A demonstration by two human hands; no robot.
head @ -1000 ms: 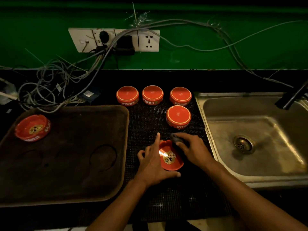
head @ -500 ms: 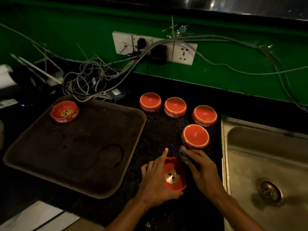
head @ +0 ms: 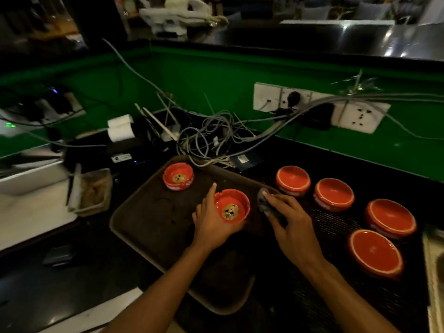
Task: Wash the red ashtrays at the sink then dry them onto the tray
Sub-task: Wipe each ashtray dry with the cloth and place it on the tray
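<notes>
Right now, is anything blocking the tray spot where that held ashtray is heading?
Nothing visible. The left hand holds the ashtray over bare tray; the other ashtray sits apart at the far corner.

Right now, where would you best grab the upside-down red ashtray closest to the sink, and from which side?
Grip the upside-down ashtray by its low round side wall, thumb and fingers on opposite sides, coming from above. Its flat base faces up with nothing to hook, and it sits apart from the neighbouring ashtray on the black mat, so fingers likely fit around it.
</notes>
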